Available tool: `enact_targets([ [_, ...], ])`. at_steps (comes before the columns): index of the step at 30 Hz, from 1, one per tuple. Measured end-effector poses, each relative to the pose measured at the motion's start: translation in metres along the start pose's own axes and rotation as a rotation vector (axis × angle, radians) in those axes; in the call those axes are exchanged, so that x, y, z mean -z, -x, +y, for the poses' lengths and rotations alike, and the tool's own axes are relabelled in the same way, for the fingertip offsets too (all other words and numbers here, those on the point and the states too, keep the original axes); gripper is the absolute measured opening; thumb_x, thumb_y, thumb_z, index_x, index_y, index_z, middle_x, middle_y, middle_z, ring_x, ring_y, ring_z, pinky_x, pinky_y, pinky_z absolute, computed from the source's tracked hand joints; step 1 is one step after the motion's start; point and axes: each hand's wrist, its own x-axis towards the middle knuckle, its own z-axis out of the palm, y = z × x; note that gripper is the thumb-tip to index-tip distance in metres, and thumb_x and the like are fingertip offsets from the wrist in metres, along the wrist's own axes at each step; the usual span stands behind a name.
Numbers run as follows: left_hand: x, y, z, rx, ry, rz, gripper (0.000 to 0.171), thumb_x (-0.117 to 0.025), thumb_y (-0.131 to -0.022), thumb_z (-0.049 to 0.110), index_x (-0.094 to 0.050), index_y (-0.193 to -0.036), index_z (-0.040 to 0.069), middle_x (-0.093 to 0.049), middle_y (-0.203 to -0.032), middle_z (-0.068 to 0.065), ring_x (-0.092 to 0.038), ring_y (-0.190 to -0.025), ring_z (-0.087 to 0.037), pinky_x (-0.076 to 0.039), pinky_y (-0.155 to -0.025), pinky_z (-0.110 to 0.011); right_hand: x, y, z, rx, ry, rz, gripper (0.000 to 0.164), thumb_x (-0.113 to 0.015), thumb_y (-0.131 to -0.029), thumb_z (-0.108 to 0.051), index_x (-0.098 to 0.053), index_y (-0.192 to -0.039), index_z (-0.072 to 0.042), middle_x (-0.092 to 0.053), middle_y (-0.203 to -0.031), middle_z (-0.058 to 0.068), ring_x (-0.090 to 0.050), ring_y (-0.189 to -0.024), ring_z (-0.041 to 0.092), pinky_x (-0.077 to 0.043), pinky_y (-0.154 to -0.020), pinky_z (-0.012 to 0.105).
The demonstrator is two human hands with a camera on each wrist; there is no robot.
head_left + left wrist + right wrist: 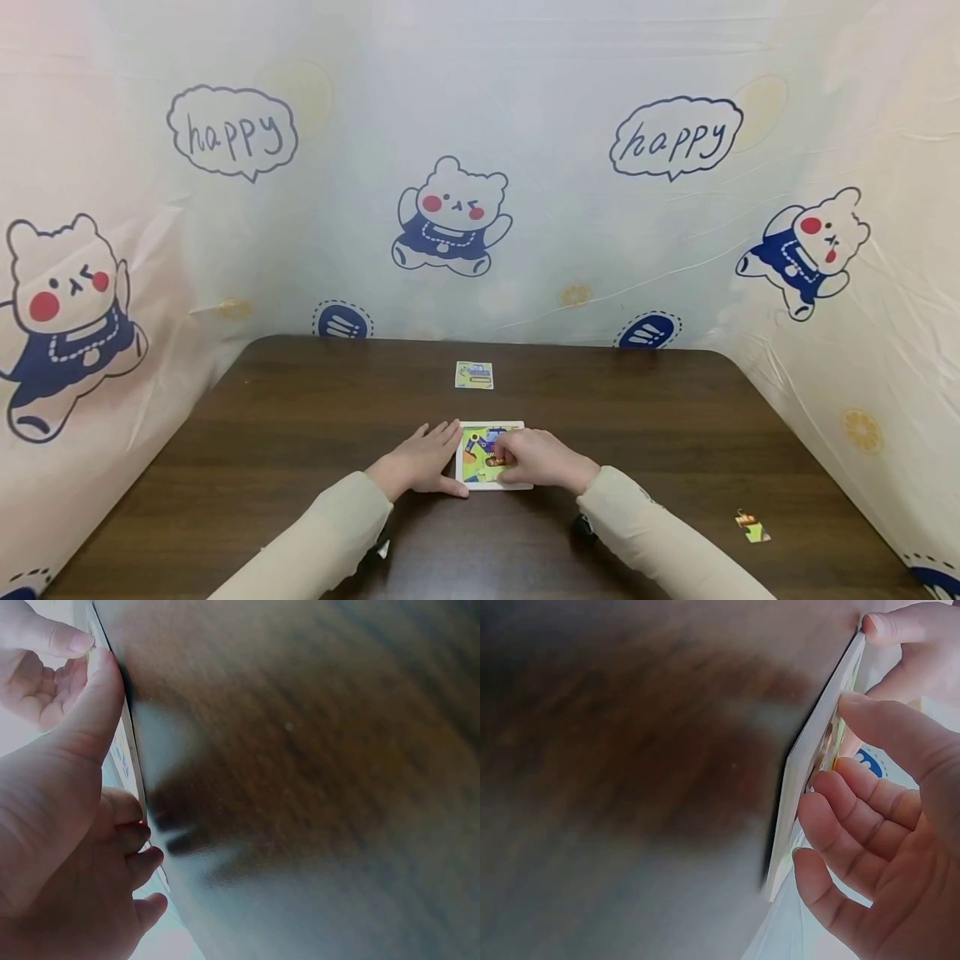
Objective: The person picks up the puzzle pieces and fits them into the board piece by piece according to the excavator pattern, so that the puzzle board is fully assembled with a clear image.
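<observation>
A small jigsaw puzzle with a white frame [491,423] lies flat on the table; its green picture [474,468] is partly covered by my right hand. My left hand [422,462] rests at the frame's left side, fingers mostly straight, thumb by the near left corner. Over the right half, my right hand [547,458] has curled fingers. From the right wrist view, its thumb and fingertips pinch a thin puzzle piece [838,739] above the board's edge [786,806]. The piece's picture is mostly hidden.
Beyond the puzzle lies a small square picture card [474,376]. Loose puzzle pieces [752,528] sit far to the right on the dark wooden table [300,400]. A printed curtain [555,217] encloses the table's back and sides.
</observation>
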Motion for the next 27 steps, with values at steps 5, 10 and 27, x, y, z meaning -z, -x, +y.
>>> enact_targets([
  [5, 0.0004, 0.0000, 0.0005, 0.002, 0.004, -0.002, 0.096, -0.061, -0.077, 0.059, -0.029, -0.142, -0.004, -0.024, -0.148, -0.017, -0.022, -0.134, -0.030, -0.016, -0.106, -0.048, 0.0015, -0.0006, -0.0014, -0.008, -0.006, -0.005, 0.021, -0.077, -0.076, -0.025, -0.059, -0.081, -0.015, -0.046, -0.064, -0.010, -0.043, -0.057, 0.005, -0.036, -0.051, 0.020],
  [10, 0.0017, 0.0011, 0.0023, 0.004, 0.010, -0.002, 0.095, -0.062, -0.077, 0.058, -0.029, -0.141, -0.005, -0.024, -0.147, -0.017, -0.023, -0.134, -0.030, -0.017, -0.106, -0.048, 0.0032, 0.0010, -0.0019, -0.012, -0.028, -0.008, 0.022, -0.077, -0.075, -0.026, -0.060, -0.082, -0.014, -0.048, -0.066, -0.011, -0.044, -0.058, 0.004, -0.038, -0.053, 0.020],
  [27, 0.0025, 0.0020, 0.0016, 0.001, 0.011, -0.004, 0.095, -0.062, -0.077, 0.058, -0.030, -0.141, -0.004, -0.025, -0.147, -0.017, -0.023, -0.134, -0.030, -0.017, -0.106, -0.048, 0.0067, 0.0057, -0.0048, 0.070, -0.052, -0.027, 0.003, -0.073, -0.080, -0.014, -0.072, -0.082, -0.013, -0.060, -0.076, -0.013, -0.049, -0.066, 0.002, -0.044, -0.064, 0.018],
])
